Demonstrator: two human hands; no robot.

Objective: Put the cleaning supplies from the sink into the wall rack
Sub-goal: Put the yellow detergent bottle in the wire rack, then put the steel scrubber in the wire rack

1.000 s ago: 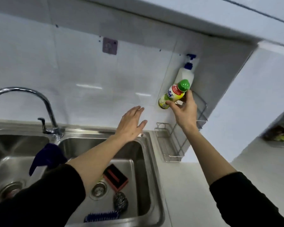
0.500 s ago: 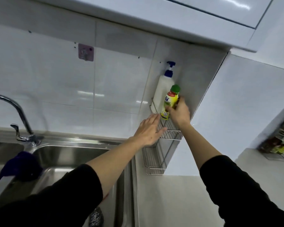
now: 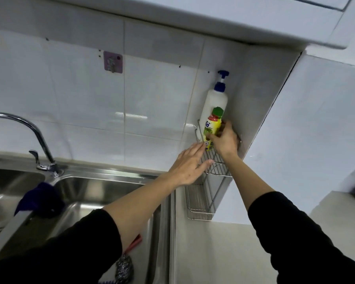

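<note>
A yellow bottle with a green cap (image 3: 212, 126) stands nearly upright in the upper tier of the wire wall rack (image 3: 217, 169), in front of a white pump bottle (image 3: 214, 103). My right hand (image 3: 225, 140) grips the yellow bottle from its right side. My left hand (image 3: 188, 165) lies flat with straight fingers against the rack's left edge, fingertips touching the wire. Down in the sink (image 3: 111, 185), a steel scourer (image 3: 124, 267) and the red edge of a sponge (image 3: 134, 243) show beside my left sleeve.
The rack's lower tier (image 3: 200, 208) hangs below. A chrome tap (image 3: 37, 138) stands at the left, with a dark blue cloth (image 3: 41, 201) draped over the sink divider. A purple hook (image 3: 112, 61) is stuck on the tiles. A cabinet overhangs the rack.
My right hand has carried the yellow bottle from the air in front of the wall down into the rack's upper tier. My left hand has moved right onto the rack.
</note>
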